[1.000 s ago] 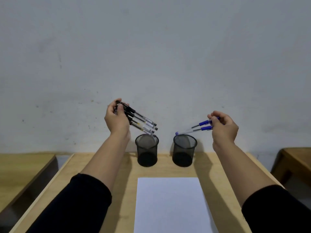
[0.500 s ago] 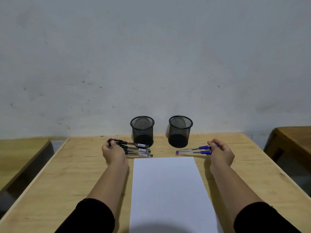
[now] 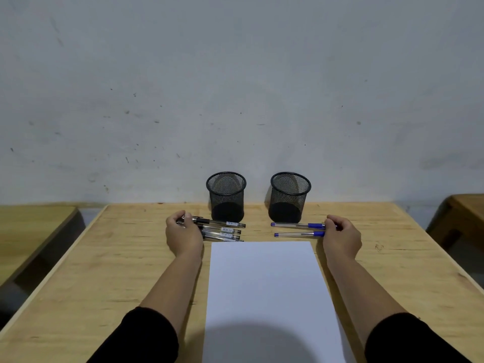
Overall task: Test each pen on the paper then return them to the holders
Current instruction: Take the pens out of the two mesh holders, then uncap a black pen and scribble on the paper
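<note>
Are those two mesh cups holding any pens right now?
Empty. Through the mesh of the left holder and right holder only dark bases show; black pens and blue pens lie on the table.

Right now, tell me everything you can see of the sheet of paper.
The sheet of paper is plain white, blank, unmarked and looks uncreased. It lies flat, lengthwise, on the wooden table between the two forearms, its far edge just short of the pens, its near end running out of view. A rounded shadow falls across its near part. Neither hand touches it.
</note>
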A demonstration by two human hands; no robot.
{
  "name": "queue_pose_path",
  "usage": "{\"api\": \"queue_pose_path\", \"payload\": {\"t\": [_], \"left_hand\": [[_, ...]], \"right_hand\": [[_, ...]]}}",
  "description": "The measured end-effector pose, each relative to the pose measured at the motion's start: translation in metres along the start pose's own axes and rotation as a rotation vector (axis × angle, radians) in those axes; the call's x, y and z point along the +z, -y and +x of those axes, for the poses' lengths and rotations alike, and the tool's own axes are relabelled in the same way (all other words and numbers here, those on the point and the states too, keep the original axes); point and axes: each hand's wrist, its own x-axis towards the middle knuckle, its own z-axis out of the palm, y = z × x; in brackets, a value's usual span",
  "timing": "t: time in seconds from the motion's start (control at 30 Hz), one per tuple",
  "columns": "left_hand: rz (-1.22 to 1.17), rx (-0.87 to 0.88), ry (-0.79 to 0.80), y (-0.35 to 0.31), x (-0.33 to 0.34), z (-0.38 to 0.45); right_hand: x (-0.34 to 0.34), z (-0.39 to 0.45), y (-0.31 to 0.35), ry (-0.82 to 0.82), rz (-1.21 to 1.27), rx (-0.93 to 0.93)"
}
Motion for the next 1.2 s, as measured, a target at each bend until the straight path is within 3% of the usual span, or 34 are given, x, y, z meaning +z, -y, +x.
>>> {"api": "queue_pose_path", "payload": {"t": [0.17, 0.37, 0.7, 0.9, 1.2], "left_hand": [[0.249, 0.206, 0.085, 0.002, -0.007, 0.001], [0.335, 0.386, 0.146, 0.007, -0.022, 0.003], [0.442, 0.663, 0.349, 0.008, -0.061, 0.013], [0.533, 0.731, 0.402, 0.017, -0.067, 0.019], [0.553, 0.736, 0.414, 0.021, -0.061, 0.033]], "right_hand": [[-0.004, -0.001, -0.003, 0.046, -0.179, -0.136], [-0.013, -0.006, -0.002, 0.1, -0.32, -0.264], [-0.002, -0.064, 0.022, 0.387, -0.306, -0.767], [0.048, -0.11, 0.038, 0.657, -0.327, -0.819], [0.087, -0.126, 0.048, 0.742, -0.435, -0.833]]}}
